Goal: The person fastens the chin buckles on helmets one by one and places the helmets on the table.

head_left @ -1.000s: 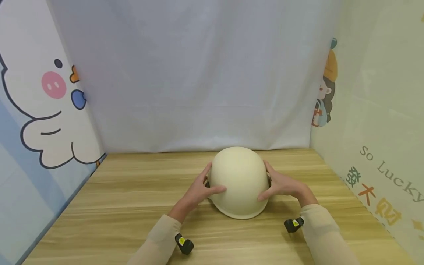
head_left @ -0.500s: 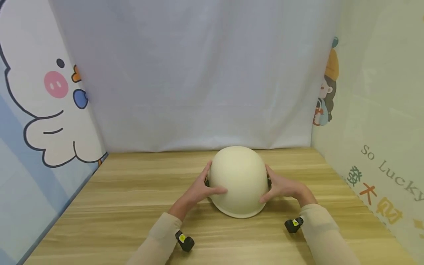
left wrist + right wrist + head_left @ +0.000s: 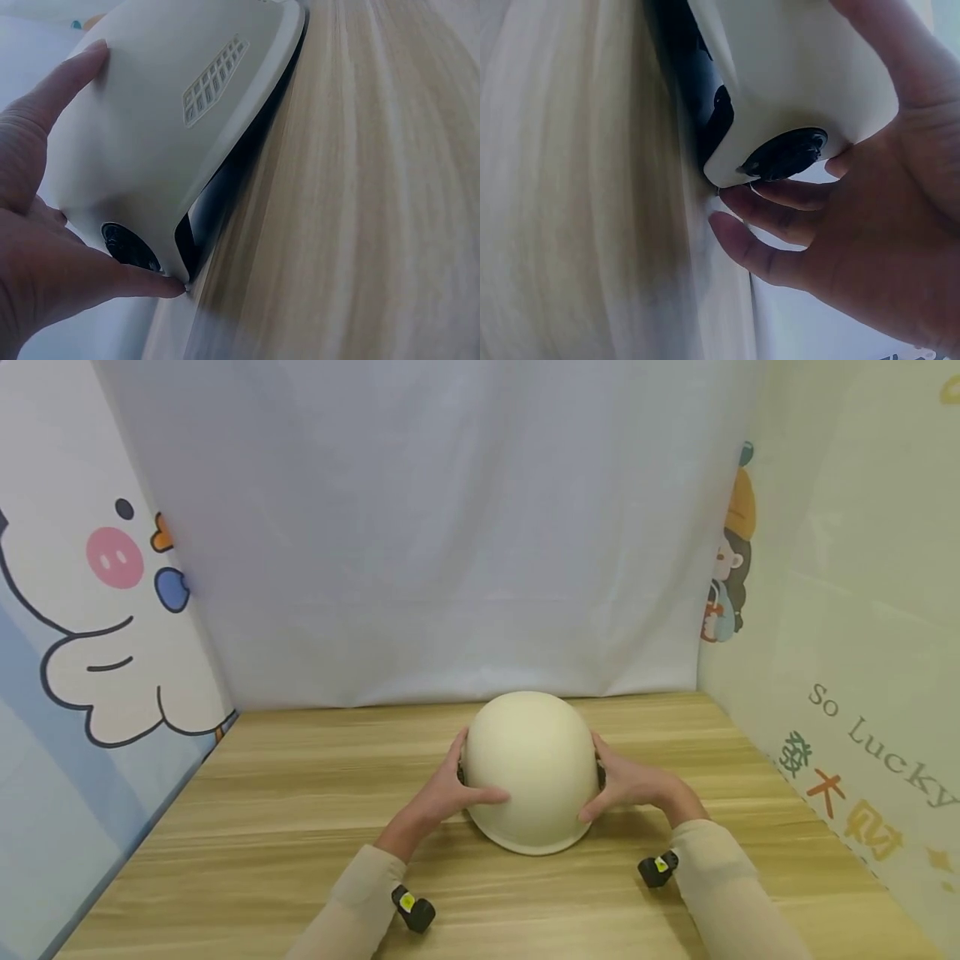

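Note:
A cream helmet (image 3: 529,760) sits dome up on the wooden table, toward the right of its middle. My left hand (image 3: 444,792) grips its left side, thumb laid across the near face and fingers round the far side. From the right, my right hand (image 3: 633,782) holds it the same way. A slotted vent (image 3: 216,81) and a round black disc (image 3: 129,246) show in the left wrist view, with fingertips at the lower rim. Another black disc (image 3: 787,154) is beside my right fingers, which reach the rim's corner. The inside of the helmet is mostly hidden.
Wood-grain table (image 3: 300,777) spreads around the helmet. A pale curtain (image 3: 450,527) hangs along its back edge. Printed panels stand at both sides, a cartoon bird (image 3: 112,610) on the left and lettering (image 3: 862,760) on the right.
The head view has swung slightly, so the whole scene sits a little further left. Both hands keep nearly the same hold on the helmet.

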`<state>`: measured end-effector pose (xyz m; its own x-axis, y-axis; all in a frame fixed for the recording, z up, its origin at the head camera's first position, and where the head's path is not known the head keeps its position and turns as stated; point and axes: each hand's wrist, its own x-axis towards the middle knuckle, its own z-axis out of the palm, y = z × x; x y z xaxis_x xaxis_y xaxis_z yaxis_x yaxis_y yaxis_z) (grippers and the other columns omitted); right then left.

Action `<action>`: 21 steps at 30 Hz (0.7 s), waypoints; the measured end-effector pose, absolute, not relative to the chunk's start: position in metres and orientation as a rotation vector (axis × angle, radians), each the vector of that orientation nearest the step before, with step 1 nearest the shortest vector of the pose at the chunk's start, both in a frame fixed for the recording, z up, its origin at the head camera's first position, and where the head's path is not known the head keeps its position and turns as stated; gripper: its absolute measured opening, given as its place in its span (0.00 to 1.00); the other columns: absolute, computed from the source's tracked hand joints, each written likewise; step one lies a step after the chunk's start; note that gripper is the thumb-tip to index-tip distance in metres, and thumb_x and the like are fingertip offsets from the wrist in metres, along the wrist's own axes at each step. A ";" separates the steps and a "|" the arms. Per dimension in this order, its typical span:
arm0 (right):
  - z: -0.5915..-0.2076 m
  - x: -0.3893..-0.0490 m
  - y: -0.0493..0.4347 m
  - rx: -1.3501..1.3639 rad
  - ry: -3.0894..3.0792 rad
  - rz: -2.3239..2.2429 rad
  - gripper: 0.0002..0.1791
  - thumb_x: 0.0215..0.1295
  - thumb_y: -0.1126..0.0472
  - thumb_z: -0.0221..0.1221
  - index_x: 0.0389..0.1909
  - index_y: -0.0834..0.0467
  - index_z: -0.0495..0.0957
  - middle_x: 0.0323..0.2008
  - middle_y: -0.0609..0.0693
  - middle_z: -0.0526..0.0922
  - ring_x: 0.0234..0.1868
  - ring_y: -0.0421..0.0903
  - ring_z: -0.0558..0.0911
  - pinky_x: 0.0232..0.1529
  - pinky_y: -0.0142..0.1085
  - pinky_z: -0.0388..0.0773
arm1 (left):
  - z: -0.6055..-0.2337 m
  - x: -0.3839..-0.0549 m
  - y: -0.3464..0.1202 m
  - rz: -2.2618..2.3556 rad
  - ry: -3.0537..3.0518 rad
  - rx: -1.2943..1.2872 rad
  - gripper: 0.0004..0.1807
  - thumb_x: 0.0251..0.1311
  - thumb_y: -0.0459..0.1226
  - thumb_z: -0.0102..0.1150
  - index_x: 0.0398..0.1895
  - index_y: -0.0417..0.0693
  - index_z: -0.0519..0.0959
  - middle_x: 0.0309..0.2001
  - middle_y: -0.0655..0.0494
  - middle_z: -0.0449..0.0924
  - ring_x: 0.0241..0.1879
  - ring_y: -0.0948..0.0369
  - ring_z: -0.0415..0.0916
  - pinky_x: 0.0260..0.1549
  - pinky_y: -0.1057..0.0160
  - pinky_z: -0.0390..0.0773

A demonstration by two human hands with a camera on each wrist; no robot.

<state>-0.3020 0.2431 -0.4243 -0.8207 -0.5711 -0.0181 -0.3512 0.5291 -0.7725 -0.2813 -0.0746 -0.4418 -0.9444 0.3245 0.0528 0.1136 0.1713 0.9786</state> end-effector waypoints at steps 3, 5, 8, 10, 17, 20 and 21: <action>-0.424 -0.302 0.242 -0.791 2.519 -1.170 0.76 0.35 0.51 0.77 0.71 0.54 0.24 0.70 0.62 0.35 0.69 0.59 0.41 0.61 0.59 0.42 | -0.441 -0.281 -0.075 1.879 2.265 0.424 0.67 0.36 0.47 0.77 0.73 0.68 0.36 0.71 0.49 0.41 0.66 0.50 0.50 0.59 0.47 0.55; -0.424 -0.303 0.242 -0.801 2.547 -1.156 0.76 0.34 0.50 0.77 0.72 0.54 0.26 0.70 0.62 0.36 0.69 0.58 0.41 0.61 0.59 0.42 | -0.441 -0.281 -0.076 1.880 2.262 0.416 0.67 0.36 0.47 0.77 0.73 0.68 0.36 0.71 0.49 0.41 0.66 0.50 0.50 0.59 0.47 0.55; -0.425 -0.304 0.242 -0.814 2.548 -1.167 0.75 0.34 0.50 0.77 0.72 0.54 0.27 0.71 0.61 0.36 0.69 0.58 0.41 0.61 0.60 0.42 | -0.441 -0.281 -0.076 1.880 2.268 0.406 0.67 0.36 0.47 0.78 0.73 0.67 0.36 0.71 0.48 0.41 0.66 0.50 0.50 0.60 0.48 0.55; -0.425 -0.304 0.242 -0.809 2.518 -1.200 0.75 0.35 0.52 0.77 0.72 0.54 0.27 0.70 0.61 0.38 0.69 0.57 0.43 0.61 0.59 0.43 | -0.440 -0.282 -0.076 1.879 2.267 0.398 0.67 0.36 0.46 0.78 0.73 0.68 0.37 0.71 0.49 0.41 0.66 0.50 0.50 0.60 0.48 0.54; -0.426 -0.305 0.245 -0.751 2.445 -1.283 0.72 0.38 0.55 0.76 0.72 0.52 0.27 0.70 0.59 0.44 0.69 0.56 0.44 0.62 0.59 0.41 | -0.434 -0.281 -0.076 1.871 2.238 0.401 0.67 0.39 0.41 0.77 0.73 0.63 0.34 0.72 0.47 0.38 0.66 0.48 0.48 0.60 0.47 0.53; -0.429 -0.306 0.246 -0.723 2.436 -1.303 0.71 0.40 0.55 0.75 0.72 0.50 0.28 0.70 0.59 0.45 0.69 0.56 0.43 0.61 0.60 0.40 | -0.425 -0.274 -0.076 1.862 2.232 0.414 0.66 0.41 0.38 0.75 0.74 0.58 0.33 0.72 0.45 0.37 0.66 0.47 0.47 0.60 0.46 0.54; -0.430 -0.306 0.246 -0.718 2.434 -1.311 0.70 0.40 0.55 0.75 0.72 0.50 0.29 0.70 0.59 0.45 0.69 0.56 0.43 0.61 0.60 0.40 | -0.422 -0.272 -0.076 1.859 2.230 0.419 0.65 0.42 0.38 0.75 0.74 0.57 0.33 0.72 0.45 0.37 0.66 0.47 0.47 0.60 0.46 0.54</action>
